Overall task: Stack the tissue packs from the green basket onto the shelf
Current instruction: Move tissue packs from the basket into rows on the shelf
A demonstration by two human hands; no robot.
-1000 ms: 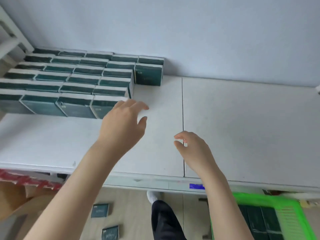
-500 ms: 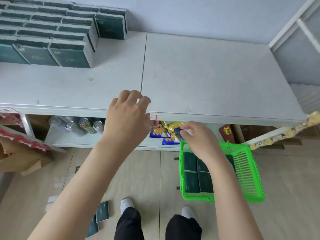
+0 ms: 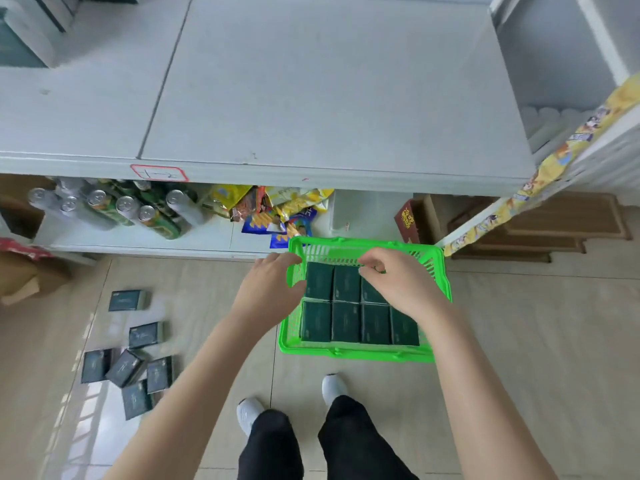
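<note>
a white shelf (image 3: 329, 81) fills the upper half of the view, its top bare but for a stack (image 3: 20, 39) of dark green tissue packs cut off at the far left corner. below it is a pale tiled floor (image 3: 519, 341), where the person stands in black trousers (image 3: 273, 445) and white shoes (image 3: 247, 412), both bare arms reaching forward and down. a yellow printed strip (image 3: 561, 150) runs along the edge of a second unit on the right. the green basket (image 3: 356, 355) sits on the floor just in front of the shelf, ahead of the feet. inside it the packs (image 3: 346, 322) lie flat in two rows: four in the near row, and three showing in the far row, the third partly under a hand. on the lower shelf stand cans (image 3: 124, 209) at the left, snack bags (image 3: 273, 206) in the middle and a red box (image 3: 408, 216) at the right. loose packs (image 3: 124, 367) lie scattered on the floor to the left. the left hand (image 3: 270, 289) is at the basket's left wall, fingers curled by the rim; whether it grips the rim cannot be told. the right hand (image 3: 398, 282) is over the far row, fingers curled down onto a pack there; whether they have closed on it cannot be told. a red-edged label (image 3: 159, 173) is stuck on the shelf's front edge.
</note>
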